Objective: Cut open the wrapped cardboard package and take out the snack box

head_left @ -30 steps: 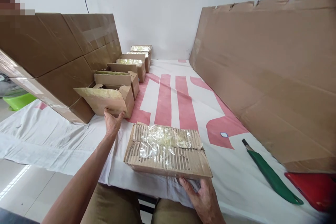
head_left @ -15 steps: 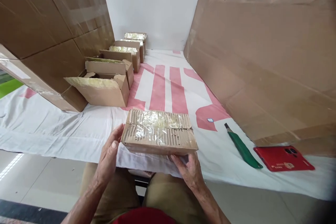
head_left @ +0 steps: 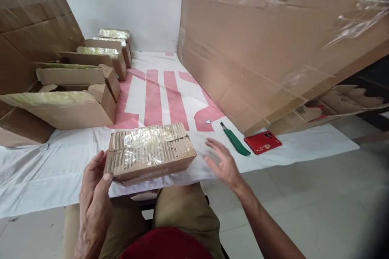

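A taped cardboard box (head_left: 152,150) lies near the table's front edge, its torn, ridged top covered with shiny clear tape. At its left end, my left hand (head_left: 95,186) grips the box, thumb at the front corner and fingers along the side. My right hand (head_left: 223,166) is off the box, fingers spread and holding nothing, between the box and a green-handled utility knife (head_left: 235,139). The knife lies flat, its blade pointing away from me. Right beside it is a red phone (head_left: 263,142), back side up.
Several small cardboard boxes (head_left: 82,109) stand in a row at the left, the nearest ones with raised flaps. Large cardboard panels rise at the left (head_left: 24,20) and right (head_left: 258,48). A white cloth (head_left: 27,182) with pink patches covers the table. A small white label (head_left: 208,122) lies near the knife.
My right hand has let go of the box's front edge and moved right, toward the knife. My left hand stays at the box's left end. The view has turned right.
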Available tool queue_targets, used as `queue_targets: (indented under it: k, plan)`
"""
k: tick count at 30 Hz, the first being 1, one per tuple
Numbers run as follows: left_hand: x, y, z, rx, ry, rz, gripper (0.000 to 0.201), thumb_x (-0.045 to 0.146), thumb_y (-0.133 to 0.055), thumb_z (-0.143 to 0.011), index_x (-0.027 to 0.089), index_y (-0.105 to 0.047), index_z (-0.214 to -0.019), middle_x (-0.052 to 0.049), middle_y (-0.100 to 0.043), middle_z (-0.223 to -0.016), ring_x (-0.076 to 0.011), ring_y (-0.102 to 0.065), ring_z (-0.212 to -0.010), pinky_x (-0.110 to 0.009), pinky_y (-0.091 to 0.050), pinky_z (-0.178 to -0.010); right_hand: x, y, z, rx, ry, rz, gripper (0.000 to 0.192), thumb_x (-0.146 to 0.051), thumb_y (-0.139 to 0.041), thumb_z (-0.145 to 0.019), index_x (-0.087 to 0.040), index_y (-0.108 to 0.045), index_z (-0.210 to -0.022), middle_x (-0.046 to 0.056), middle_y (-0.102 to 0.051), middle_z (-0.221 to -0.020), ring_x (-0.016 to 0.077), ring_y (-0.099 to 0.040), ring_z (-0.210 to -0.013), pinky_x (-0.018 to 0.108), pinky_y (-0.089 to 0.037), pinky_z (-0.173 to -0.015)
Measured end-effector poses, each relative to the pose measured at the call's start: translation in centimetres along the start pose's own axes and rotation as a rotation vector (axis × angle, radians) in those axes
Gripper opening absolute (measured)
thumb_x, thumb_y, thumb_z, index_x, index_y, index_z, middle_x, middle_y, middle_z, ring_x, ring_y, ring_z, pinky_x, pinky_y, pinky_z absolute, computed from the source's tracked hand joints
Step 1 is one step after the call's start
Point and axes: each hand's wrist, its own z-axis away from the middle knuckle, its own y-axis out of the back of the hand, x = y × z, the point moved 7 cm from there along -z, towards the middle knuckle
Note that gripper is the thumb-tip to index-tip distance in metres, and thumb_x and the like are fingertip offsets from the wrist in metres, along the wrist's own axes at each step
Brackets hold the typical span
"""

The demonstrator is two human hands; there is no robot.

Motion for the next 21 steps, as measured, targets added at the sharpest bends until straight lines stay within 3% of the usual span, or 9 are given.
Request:
queue_targets:
  k: [3,6,9,11,14,16,19,21]
  plan:
    - [1.8,-1.6,-0.6,-0.018,-0.063,-0.091,0.062,0.053,-0.062,-0.094,0.023,-0.056,-0.148,-0.008,-0.061,-0.150,-0.0334,-0.052,-0.144,-0.050,-0.036,-0.126,4.9,3.2,-1.6,0.035,-0.169,0.332,0.043,-0.034,-0.056,-0.096,-0.013,-0.069,-0.131,0.022,-0.064,-0.147,0.0373,-0.061,-0.134,0.053,-0.048,-0.109]
    - [2.7,-2.7,-1.4,-0.018,-0.080,-0.144,0.060,0.051,-0.064,-0.093,0.021,-0.058,-0.146,-0.010,-0.061,-0.150,-0.0332,-0.052,-0.143,-0.047,-0.038,-0.124,8.6,3.6,-2.7,-0.126,-0.350,0.620,0.044,-0.027,-0.055,-0.098,-0.008,-0.065,-0.136,0.026,-0.066,-0.141,0.0412,-0.065,-0.125,0.054,-0.050,-0.100]
    - [2.8,-3.3,-2.2,-0.048,-0.089,-0.086,0.060,0.051,-0.066,-0.092,0.021,-0.060,-0.143,-0.011,-0.063,-0.148,-0.0327,-0.055,-0.140,-0.047,-0.042,-0.122,9.9,2.9,-3.3,-0.260,-0.380,0.734,0.045,-0.019,-0.045,-0.101,-0.004,-0.062,-0.140,0.028,-0.071,-0.128,0.0407,-0.069,-0.115,0.051,-0.051,-0.093]
    - [2.7,-3.4,-2.6,-0.084,-0.102,-0.053,0.059,0.051,-0.067,-0.091,0.022,-0.060,-0.143,-0.011,-0.064,-0.147,-0.0322,-0.058,-0.138,-0.048,-0.043,-0.120,9.9,3.0,-3.8,-0.260,-0.378,0.683,0.047,-0.016,-0.042,-0.099,-0.002,-0.062,-0.139,0.029,-0.070,-0.128,0.0407,-0.069,-0.116,0.050,-0.051,-0.093]
    - [2.7,-3.1,-3.1,-0.133,-0.129,-0.004,0.058,0.047,-0.071,-0.090,0.024,-0.062,-0.143,-0.010,-0.066,-0.143,-0.0316,-0.061,-0.135,-0.049,-0.045,-0.119,8.6,4.5,-4.5,-0.163,-0.403,0.402,0.050,-0.022,-0.047,-0.095,-0.004,-0.063,-0.138,0.027,-0.071,-0.126,0.0378,-0.071,-0.111,0.047,-0.055,-0.090]
    - [3.2,-3.0,-3.6,-0.173,-0.189,0.020,0.051,0.043,-0.074,-0.090,0.027,-0.067,-0.138,-0.009,-0.064,-0.147,-0.0313,-0.058,-0.140,-0.049,-0.043,-0.121,6.5,6.0,-5.1,-0.092,-0.409,0.143,0.051,-0.030,-0.045,-0.097,-0.012,-0.062,-0.141,0.018,-0.075,-0.115,0.0309,-0.074,-0.090,0.043,-0.058,-0.078]
    - [4.2,-3.1,-4.5,-0.205,-0.303,0.004,0.035,0.037,-0.074,-0.089,0.030,-0.077,-0.123,-0.006,-0.057,-0.156,-0.0310,-0.046,-0.152,-0.049,-0.035,-0.127,1.0,7.4,-6.4,-0.117,-0.334,-0.189,0.048,-0.047,-0.042,-0.103,-0.022,-0.065,-0.137,0.006,-0.074,-0.089,0.0215,-0.065,-0.063,0.035,-0.053,-0.057]
    - [4.2,-3.5,-5.0,-0.238,-0.305,-0.034,0.031,0.036,-0.074,-0.087,0.030,-0.080,-0.116,-0.005,-0.055,-0.159,-0.0322,-0.042,-0.154,-0.051,-0.033,-0.129,-4.1,7.5,-7.7,-0.209,-0.174,-0.294,0.045,-0.054,-0.051,-0.102,-0.024,-0.069,-0.130,0.002,-0.071,-0.079,0.0185,-0.062,-0.059,0.032,-0.052,-0.055]
